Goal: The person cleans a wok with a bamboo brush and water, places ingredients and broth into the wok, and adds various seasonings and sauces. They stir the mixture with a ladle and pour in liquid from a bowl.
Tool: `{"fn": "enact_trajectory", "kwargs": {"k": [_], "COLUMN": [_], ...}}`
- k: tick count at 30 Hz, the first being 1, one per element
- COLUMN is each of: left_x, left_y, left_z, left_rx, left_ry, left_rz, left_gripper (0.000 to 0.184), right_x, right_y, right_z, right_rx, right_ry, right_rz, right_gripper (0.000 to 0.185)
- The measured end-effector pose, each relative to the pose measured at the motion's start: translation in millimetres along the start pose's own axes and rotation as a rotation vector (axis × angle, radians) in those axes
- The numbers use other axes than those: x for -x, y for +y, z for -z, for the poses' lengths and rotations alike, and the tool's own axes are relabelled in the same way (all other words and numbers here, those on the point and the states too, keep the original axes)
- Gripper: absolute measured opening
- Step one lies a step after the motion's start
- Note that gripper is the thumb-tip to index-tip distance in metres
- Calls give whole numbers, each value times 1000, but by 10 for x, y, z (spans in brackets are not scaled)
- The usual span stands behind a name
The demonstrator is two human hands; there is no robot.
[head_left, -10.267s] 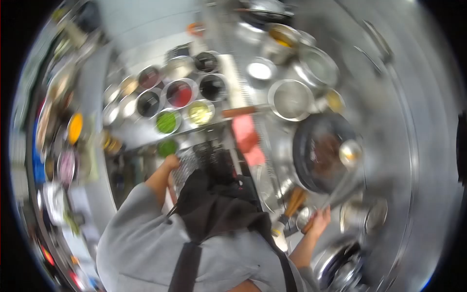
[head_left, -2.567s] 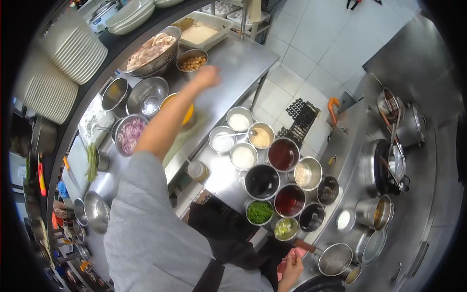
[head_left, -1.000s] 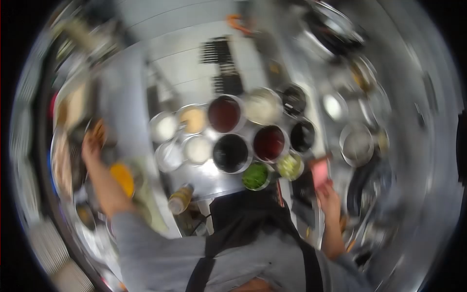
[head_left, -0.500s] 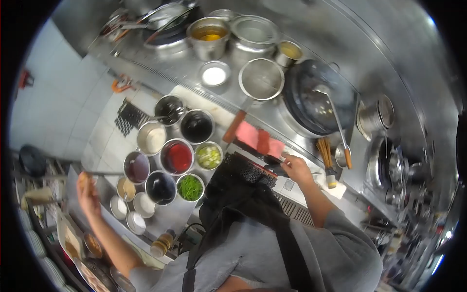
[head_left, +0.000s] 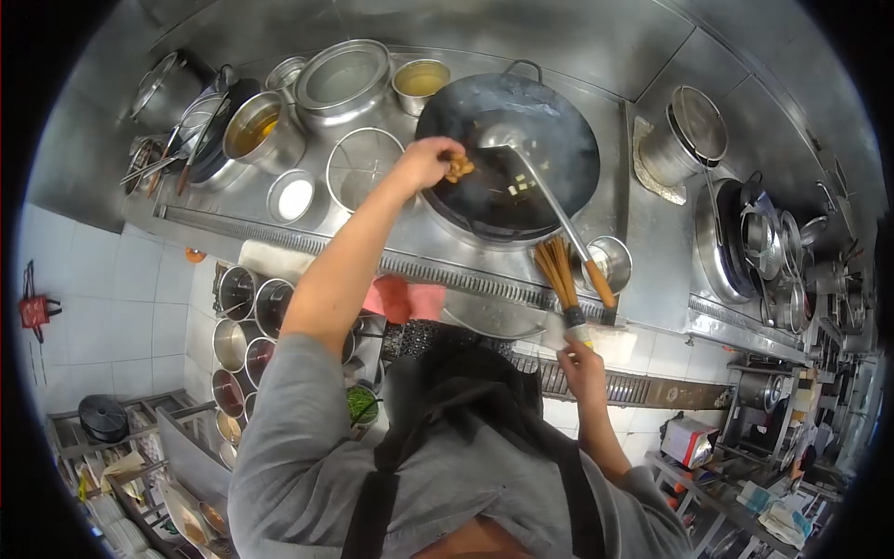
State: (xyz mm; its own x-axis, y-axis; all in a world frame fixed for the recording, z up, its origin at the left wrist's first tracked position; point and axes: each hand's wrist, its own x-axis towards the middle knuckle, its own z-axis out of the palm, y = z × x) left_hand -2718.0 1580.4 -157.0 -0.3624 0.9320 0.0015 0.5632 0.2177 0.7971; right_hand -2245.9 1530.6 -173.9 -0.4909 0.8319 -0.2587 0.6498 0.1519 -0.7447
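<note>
My left hand (head_left: 426, 166) is reached out over the wok (head_left: 568, 130), its fingers closed on small brown food pieces (head_left: 459, 168) above the near left rim. Diced pale pieces (head_left: 519, 185) lie inside the dark wok, and steam blurs its middle. A ladle (head_left: 549, 200) rests in it, wooden handle toward me. Below the counter's front edge, my right hand (head_left: 584, 374) has loosely bent fingers, slightly apart. Its fingertips are beside the dark, yellow-banded end of a bamboo wok brush (head_left: 559, 275). Whether they touch it is hard to see.
Left of the wok are a wire strainer (head_left: 363, 168), a bowl of white powder (head_left: 294, 197) and a pot of yellow liquid (head_left: 256, 135). Seasoning pots (head_left: 233, 345) stand lower left, partly behind my left arm. Pink cloths (head_left: 414, 300) lie along the counter edge.
My left hand has swung from beyond the seasoning pots to over the wok, carrying brown pieces. The view has turned toward the wok. My right hand has moved from a dark handle to the brush.
</note>
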Motion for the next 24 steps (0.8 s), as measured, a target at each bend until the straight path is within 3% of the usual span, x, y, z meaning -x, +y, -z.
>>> {"fn": "enact_trajectory", "kwargs": {"k": [2,5,6,9,11,13,15,17,19,20,22,23,24], "left_x": [-261,-436,-454,-280,-210,-241,-451,-794,-1315,-1586,-2050,-2258,-2468], "left_y": [348,501,374,6,-524,-1226,-1997,-2334,-2792,-3077,-3588,-3762,-3866], "left_z": [121,378,474,1002,1392,1796,2178,2540,2741,2792,2692,2536,2362], "left_rx": [-315,-228,-174,-249,-327,-499,-532,-572,-763,-740,-892,-874,-788], "left_ry": [1,96,142,106,69,-162,-78,63,196,185,122,105,152], "left_rz": [-12,-31,-122,-102,35,169,240,298,338,324,498,475,625], "left_gripper": [37,35,35,34,36,42,46,42,38,38,38,38,39], "right_x": [4,28,41,66,100,89,238,296,423,352,378,402,524], "right_y": [190,236,288,487,793,691,832,635,655,303,-28,-145,-2], "right_z": [126,194,126,-137,-380,-461,-609,-637,-673,-669,-654,-705,-730], "right_rx": [-50,54,63,-18,-15,178,7,-49,276,100,138,161,245], "right_ry": [33,53,25,-92,-157,-243,-131,-88,-159,-74,-49,-39,-67], "right_rz": [-51,-113,-140,-208,-239,-368,-578,-740,-580,-803,-830,-834,-707], "right_gripper": [32,32,31,29,35,36,36,38,40,42,42,42,42]}}
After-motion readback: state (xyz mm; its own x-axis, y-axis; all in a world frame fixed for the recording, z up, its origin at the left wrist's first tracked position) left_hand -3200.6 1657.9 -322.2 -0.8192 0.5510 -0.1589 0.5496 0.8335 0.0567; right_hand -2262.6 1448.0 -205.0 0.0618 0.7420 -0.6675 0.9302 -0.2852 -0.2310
